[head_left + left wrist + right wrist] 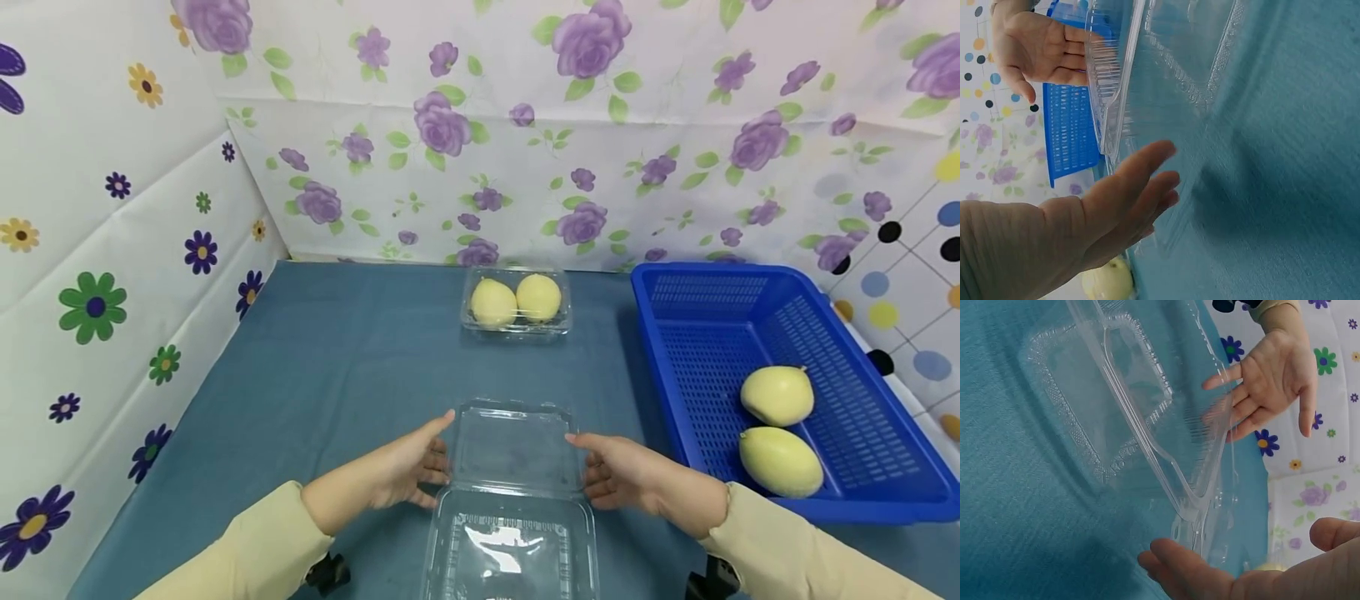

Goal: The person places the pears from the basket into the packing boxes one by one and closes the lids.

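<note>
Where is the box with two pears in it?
In the head view, the shut clear box sits at the far middle of the blue table, near the flowery wall, left of the blue basket and behind the open box.

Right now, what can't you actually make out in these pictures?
- Head view: the open clear box's near half is cut off by the bottom edge.
- Left wrist view: the box wall blurs the right hand's fingertips.
- Right wrist view: whether the left hand touches the box is unclear.

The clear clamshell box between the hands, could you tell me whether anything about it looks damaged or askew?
Nothing stands out: the clear clamshell box lies open and empty, uncracked, squarely between both hands.
</note>
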Motion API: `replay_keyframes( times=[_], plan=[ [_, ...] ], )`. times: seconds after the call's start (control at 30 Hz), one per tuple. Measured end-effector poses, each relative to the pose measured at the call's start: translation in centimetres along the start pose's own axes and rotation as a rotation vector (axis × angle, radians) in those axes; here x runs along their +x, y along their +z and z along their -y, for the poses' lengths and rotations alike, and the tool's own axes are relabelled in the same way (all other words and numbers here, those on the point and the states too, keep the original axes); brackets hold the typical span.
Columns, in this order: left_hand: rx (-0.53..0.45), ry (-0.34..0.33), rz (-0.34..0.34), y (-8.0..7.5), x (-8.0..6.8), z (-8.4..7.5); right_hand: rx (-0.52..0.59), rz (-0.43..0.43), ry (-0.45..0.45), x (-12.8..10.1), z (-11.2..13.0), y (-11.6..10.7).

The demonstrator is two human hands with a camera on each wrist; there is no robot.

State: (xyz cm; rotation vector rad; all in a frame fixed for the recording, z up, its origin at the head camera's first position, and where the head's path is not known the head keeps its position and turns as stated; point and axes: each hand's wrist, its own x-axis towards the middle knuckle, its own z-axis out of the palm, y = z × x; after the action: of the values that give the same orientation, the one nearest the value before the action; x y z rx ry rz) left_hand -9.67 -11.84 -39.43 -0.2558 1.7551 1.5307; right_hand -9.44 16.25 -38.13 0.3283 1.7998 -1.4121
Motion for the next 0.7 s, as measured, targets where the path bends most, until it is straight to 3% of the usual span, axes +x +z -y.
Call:
replay_keyframes(
  times=[0.37,0.7],
  plan=[
    [-0.027,-0.014,0.053,0.55,-0.69,-0.13,0.031,-0.005,0.011,-0.5,-0.54,-0.13],
    [-0.017,0.032,0.032,0.66,-0.42,-0.5,0.057,0.005,-0.012,-0.54,-0.04,-0.44]
  ],
)
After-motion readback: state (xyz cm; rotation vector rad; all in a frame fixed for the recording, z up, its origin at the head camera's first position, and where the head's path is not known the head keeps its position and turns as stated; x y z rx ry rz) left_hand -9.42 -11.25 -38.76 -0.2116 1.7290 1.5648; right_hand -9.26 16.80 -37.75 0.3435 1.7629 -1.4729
